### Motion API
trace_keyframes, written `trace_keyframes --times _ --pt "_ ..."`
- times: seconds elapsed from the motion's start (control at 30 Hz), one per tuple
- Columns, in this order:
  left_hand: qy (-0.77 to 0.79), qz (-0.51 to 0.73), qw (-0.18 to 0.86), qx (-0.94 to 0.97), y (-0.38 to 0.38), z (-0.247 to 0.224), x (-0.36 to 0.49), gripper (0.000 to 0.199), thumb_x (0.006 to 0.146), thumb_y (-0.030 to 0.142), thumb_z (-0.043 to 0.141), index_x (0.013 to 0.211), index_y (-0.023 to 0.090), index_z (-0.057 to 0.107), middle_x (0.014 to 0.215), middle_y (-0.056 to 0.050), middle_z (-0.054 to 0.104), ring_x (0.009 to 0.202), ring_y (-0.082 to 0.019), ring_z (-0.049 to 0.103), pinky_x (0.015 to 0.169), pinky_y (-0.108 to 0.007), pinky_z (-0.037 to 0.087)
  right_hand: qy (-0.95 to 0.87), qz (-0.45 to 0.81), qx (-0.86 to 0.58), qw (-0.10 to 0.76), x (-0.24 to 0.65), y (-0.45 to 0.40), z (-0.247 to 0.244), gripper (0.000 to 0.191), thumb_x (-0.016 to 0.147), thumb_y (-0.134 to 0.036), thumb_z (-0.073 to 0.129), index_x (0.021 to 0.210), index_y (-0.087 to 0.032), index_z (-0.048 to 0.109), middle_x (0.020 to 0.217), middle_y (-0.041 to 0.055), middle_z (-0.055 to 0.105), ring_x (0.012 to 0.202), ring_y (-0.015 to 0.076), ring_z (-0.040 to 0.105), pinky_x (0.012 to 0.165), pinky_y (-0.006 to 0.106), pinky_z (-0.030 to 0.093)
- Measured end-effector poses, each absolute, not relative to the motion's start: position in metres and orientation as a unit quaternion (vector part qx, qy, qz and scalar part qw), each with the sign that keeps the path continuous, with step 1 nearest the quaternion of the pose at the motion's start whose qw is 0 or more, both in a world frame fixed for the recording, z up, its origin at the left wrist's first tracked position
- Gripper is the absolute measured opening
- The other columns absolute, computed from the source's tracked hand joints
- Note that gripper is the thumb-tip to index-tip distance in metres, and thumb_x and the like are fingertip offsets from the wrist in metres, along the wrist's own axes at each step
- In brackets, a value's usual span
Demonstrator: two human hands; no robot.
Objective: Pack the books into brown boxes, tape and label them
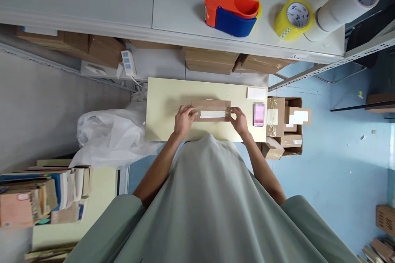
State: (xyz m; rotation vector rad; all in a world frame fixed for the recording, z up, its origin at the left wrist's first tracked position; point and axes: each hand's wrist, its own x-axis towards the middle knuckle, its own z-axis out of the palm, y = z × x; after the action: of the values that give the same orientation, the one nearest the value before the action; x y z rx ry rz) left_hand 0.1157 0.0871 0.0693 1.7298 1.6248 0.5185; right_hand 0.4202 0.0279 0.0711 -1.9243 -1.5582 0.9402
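Note:
A small brown cardboard box (211, 104) with a white label (212, 114) on it is on the pale yellow table (166, 94) in front of me. Clear tape seems to shine at its ends. My left hand (184, 120) grips the box's left end, fingers curled over the edge. At the opposite end, my right hand (238, 121) pinches the corner between thumb and fingers. Right of that hand lies a phone (259, 114) with a pink screen, and a white slip (256, 93) rests above it. The underside of the box is hidden.
An orange and blue tape dispenser (231, 14), a yellow tape roll (294, 19) and white rolls (345, 6) stand on the shelf (182, 4) ahead. A carton of small boxes (276, 116) stands right of the table. White plastic bags (108, 135) and stacked books (43, 197) are at left.

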Motion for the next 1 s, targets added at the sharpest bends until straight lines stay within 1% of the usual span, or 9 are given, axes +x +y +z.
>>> trace_keyframes --times 0.1,0.3,0.37,0.43,0.5,0.63,0.73,0.9,1.0 --pt "0.647 0.214 0.362 0.636 0.084 0.071 0.119 0.017 0.099 0.021 0.077 0.115 0.025 0.082 0.133 -0.011 0.076 0.105 -0.024 0.080 0.107 -0.041 0.065 -0.543 0.346 -0.712 0.279 0.416 0.023 0.074 0.033 0.105 -0.038 0.060 0.128 -0.026 0.081 0.139 0.0133 0.078 0.112 0.0309 0.081 0.100 0.047 0.066" --pt "0.659 0.235 0.359 0.618 0.078 0.075 0.121 0.016 0.098 0.022 0.079 0.114 0.023 0.083 0.134 -0.011 0.078 0.103 -0.023 0.080 0.108 -0.040 0.065 -0.486 0.354 -0.741 0.299 0.410 0.011 0.074 0.035 0.107 -0.052 0.061 0.119 -0.027 0.082 0.133 0.0109 0.083 0.112 0.0300 0.084 0.100 0.046 0.067" --pt "0.675 0.229 0.349 0.609 0.076 0.074 0.122 0.015 0.097 0.025 0.082 0.112 0.022 0.083 0.131 -0.012 0.077 0.099 -0.023 0.080 0.106 -0.040 0.065 -0.466 0.359 -0.752 0.298 0.408 0.011 0.072 0.034 0.106 -0.053 0.063 0.114 -0.027 0.082 0.130 0.0109 0.084 0.111 0.0300 0.085 0.098 0.045 0.067" --pt "0.698 0.227 0.337 0.590 0.074 0.071 0.122 0.015 0.099 0.030 0.080 0.111 0.021 0.083 0.130 -0.014 0.075 0.093 -0.021 0.079 0.103 -0.039 0.065 -0.453 0.356 -0.761 0.298 0.406 0.012 0.070 0.032 0.104 -0.054 0.066 0.109 -0.027 0.082 0.126 0.0112 0.085 0.107 0.0305 0.086 0.094 0.044 0.068" --pt "0.710 0.228 0.333 0.577 0.075 0.069 0.122 0.014 0.102 0.032 0.076 0.108 0.021 0.083 0.125 -0.013 0.075 0.089 -0.020 0.079 0.101 -0.038 0.065 -0.447 0.351 -0.767 0.297 0.404 0.015 0.068 0.032 0.102 -0.056 0.067 0.106 -0.027 0.081 0.123 0.0116 0.085 0.104 0.0309 0.086 0.091 0.044 0.067" --pt "0.705 0.215 0.338 0.585 0.078 0.066 0.122 0.011 0.102 0.030 0.074 0.103 0.022 0.081 0.108 -0.010 0.077 0.093 -0.022 0.079 0.100 -0.037 0.064 -0.445 0.340 -0.774 0.295 0.401 0.020 0.066 0.036 0.102 -0.061 0.066 0.101 -0.027 0.078 0.120 0.0114 0.085 0.098 0.0305 0.085 0.089 0.044 0.067" --pt "0.707 0.211 0.337 0.585 0.081 0.065 0.123 0.011 0.103 0.030 0.073 0.103 0.021 0.081 0.108 -0.010 0.076 0.094 -0.022 0.079 0.099 -0.037 0.063 -0.444 0.329 -0.780 0.292 0.400 0.023 0.064 0.037 0.103 -0.062 0.065 0.100 -0.027 0.077 0.119 0.0112 0.085 0.097 0.0294 0.084 0.088 0.043 0.066" --pt "0.715 0.222 0.326 0.577 0.080 0.064 0.128 0.011 0.103 0.029 0.074 0.104 0.020 0.080 0.122 -0.013 0.073 0.091 -0.021 0.078 0.099 -0.037 0.064 -0.460 0.328 -0.773 0.288 0.399 0.022 0.064 0.033 0.105 -0.056 0.063 0.103 -0.027 0.077 0.122 0.0113 0.083 0.098 0.0287 0.084 0.088 0.041 0.066" --pt "0.717 0.211 0.314 0.586 0.077 0.064 0.130 0.011 0.101 0.031 0.076 0.101 0.021 0.079 0.117 -0.012 0.073 0.091 -0.023 0.078 0.099 -0.039 0.063 -0.470 0.324 -0.768 0.290 0.396 0.019 0.066 0.027 0.103 -0.049 0.066 0.110 -0.026 0.078 0.131 0.0123 0.081 0.101 0.0289 0.084 0.094 0.044 0.067"
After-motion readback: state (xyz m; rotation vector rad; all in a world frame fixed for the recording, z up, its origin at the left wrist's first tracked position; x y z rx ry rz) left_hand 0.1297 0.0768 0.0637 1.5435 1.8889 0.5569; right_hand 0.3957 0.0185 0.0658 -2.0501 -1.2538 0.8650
